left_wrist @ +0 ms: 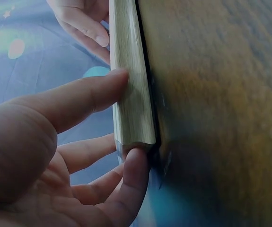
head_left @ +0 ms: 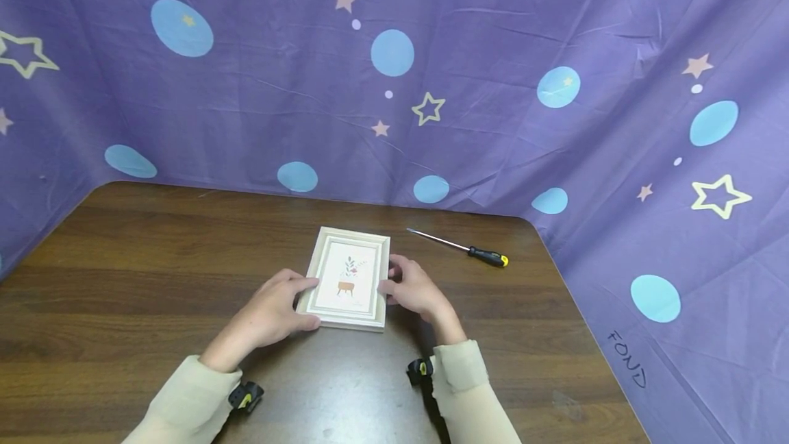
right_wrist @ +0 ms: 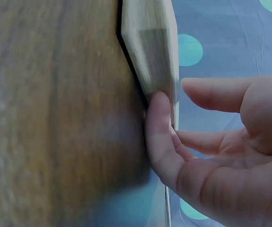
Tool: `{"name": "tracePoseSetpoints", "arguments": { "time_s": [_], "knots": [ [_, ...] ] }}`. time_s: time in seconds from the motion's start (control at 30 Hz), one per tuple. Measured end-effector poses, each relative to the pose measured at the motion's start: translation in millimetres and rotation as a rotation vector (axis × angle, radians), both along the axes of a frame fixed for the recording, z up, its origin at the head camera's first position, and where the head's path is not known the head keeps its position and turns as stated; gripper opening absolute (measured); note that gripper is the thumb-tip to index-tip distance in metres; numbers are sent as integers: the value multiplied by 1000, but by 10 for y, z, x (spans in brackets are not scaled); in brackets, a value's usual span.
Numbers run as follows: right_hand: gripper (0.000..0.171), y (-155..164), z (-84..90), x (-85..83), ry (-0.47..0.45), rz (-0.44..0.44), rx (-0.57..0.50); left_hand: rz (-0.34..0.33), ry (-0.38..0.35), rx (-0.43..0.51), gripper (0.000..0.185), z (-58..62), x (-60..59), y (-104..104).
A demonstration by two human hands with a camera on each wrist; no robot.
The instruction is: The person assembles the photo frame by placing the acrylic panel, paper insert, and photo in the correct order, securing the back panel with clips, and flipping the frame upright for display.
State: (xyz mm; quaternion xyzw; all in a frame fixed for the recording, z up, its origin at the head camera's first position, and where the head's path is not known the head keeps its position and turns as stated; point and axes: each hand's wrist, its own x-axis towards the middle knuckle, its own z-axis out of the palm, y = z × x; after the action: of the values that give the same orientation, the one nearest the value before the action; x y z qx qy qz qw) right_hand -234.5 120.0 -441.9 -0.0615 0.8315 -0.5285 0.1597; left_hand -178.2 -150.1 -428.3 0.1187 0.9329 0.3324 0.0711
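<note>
A cream picture frame (head_left: 354,235) lies face up around the middle of the wooden table, holding a picture (head_left: 345,290) of a potted plant. My left hand (head_left: 277,307) grips its left side, thumb at the near corner and index finger higher on the border. On the opposite side my right hand (head_left: 416,290) holds the right edge, thumb by the front face and other fingers along the side. In the left wrist view, fingertips press the frame's wood-grained side (left_wrist: 133,104). The right wrist view shows a finger against the frame's side (right_wrist: 157,56); its underside is hidden.
A screwdriver (head_left: 487,256) with a black and yellow handle lies right of the frame, its shaft pointing back left. Purple cloth (head_left: 259,88) with stars and dots hangs behind and beside the table (head_left: 154,279). Each wrist wears a small black device.
</note>
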Motion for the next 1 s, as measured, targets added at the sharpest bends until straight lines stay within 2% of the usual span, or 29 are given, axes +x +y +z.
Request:
{"name": "tracePoseSetpoints", "arguments": {
  "time_s": [0.23,0.6,1.0],
  "knots": [
    [67,7,-43,-16,38,0,-4,-11,11,-2,76,9,1,11],
    [67,35,-32,-29,68,-13,21,-63,105,19,62,-26,-1,-2],
    [65,48,-37,-31,98,-28,58,-62,99,84,59,-45,-20,4]
  ]
}}
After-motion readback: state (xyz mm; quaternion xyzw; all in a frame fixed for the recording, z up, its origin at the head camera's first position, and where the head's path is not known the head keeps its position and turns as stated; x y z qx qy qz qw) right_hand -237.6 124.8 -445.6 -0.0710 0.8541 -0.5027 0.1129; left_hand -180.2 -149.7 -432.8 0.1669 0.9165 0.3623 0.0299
